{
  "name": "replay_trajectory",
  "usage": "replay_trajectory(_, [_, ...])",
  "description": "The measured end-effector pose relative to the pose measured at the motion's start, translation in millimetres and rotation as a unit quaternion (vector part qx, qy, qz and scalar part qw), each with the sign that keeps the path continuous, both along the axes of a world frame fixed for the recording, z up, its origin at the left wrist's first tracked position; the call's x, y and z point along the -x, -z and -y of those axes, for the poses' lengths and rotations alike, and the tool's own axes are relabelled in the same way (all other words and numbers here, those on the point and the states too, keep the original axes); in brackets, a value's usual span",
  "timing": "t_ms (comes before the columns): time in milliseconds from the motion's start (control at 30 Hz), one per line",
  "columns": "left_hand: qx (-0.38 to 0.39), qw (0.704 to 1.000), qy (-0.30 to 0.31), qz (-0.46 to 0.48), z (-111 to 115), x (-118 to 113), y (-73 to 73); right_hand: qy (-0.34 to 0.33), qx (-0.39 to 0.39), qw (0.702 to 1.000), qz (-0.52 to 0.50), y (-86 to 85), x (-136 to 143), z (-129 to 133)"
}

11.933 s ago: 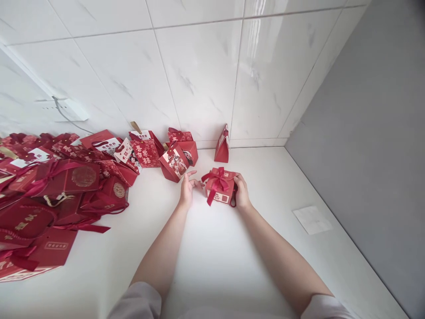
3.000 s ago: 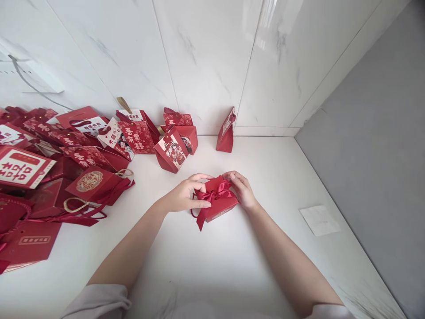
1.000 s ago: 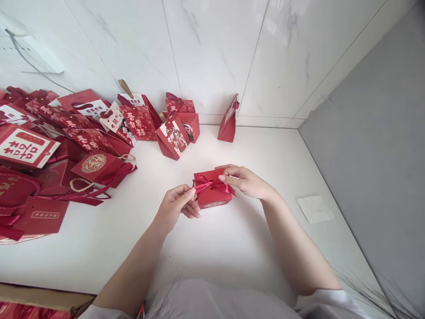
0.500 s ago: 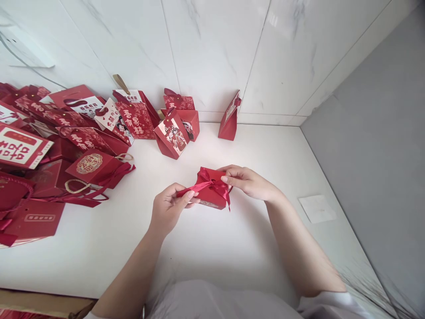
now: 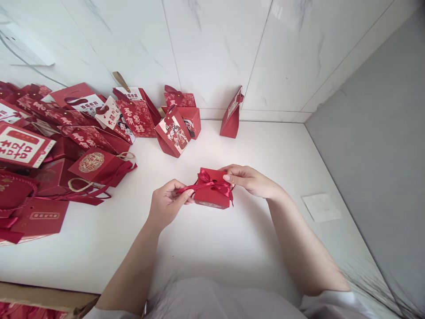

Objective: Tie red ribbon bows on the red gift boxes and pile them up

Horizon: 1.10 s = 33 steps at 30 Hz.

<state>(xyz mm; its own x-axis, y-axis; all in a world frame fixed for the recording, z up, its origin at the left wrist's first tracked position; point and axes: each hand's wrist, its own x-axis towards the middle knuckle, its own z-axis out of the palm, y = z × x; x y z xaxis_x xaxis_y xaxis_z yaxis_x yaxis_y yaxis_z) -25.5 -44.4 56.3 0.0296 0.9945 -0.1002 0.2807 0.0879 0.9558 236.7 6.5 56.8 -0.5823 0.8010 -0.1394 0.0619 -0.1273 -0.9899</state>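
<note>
A small red gift box (image 5: 212, 197) rests on the white table in front of me, with a shiny red ribbon (image 5: 217, 185) tied in a bow across its top. My left hand (image 5: 168, 201) is closed at the box's left, pinching a ribbon end between thumb and fingers. At the right side, my right hand (image 5: 250, 179) is closed with the thumb on top by the bow and the fingers behind the box. It grips the ribbon there; how much of the box it also holds is hidden.
A pile of red gift boxes (image 5: 89, 166) covers the table's left. Several small boxes (image 5: 173, 133) stand behind, and a single box (image 5: 230, 116) is against the tiled wall. A white paper square (image 5: 321, 207) lies at right. A cardboard carton (image 5: 43, 299) sits at the lower left.
The ribbon end in my left hand has been drawn slightly left and lower, and the bow looks tighter and wider. My right hand has shifted a little to the right.
</note>
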Motion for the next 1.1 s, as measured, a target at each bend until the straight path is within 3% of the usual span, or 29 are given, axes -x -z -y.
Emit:
replay_trajectory(300, [-0.096,0.992,0.046,-0.075,-4,9,12.5,0.002,-0.005,1.0,0.002,1.4,-1,0])
replay_trajectory(467, [-0.174,0.971,0.029,-0.159,-1,8,7.7,0.018,-0.006,1.0,-0.005,1.4,0,0])
replay_trajectory(600, [-0.066,0.987,0.042,-0.142,1,8,-1.6,0.006,-0.003,1.0,-0.005,3.2,-1,-1])
replay_trajectory(700, [0.028,0.996,0.044,-0.066,1,6,-6.0,-0.003,-0.001,1.0,-0.002,3.6,-1,-1])
replay_trajectory(800, [0.062,0.997,0.043,-0.001,2,2,-6.3,-0.011,0.002,1.0,-0.001,2.2,-1,-1])
replay_trajectory(1100, [-0.122,0.989,0.015,-0.081,8,-9,7.5,-0.013,0.004,1.0,0.001,-0.6,0,0])
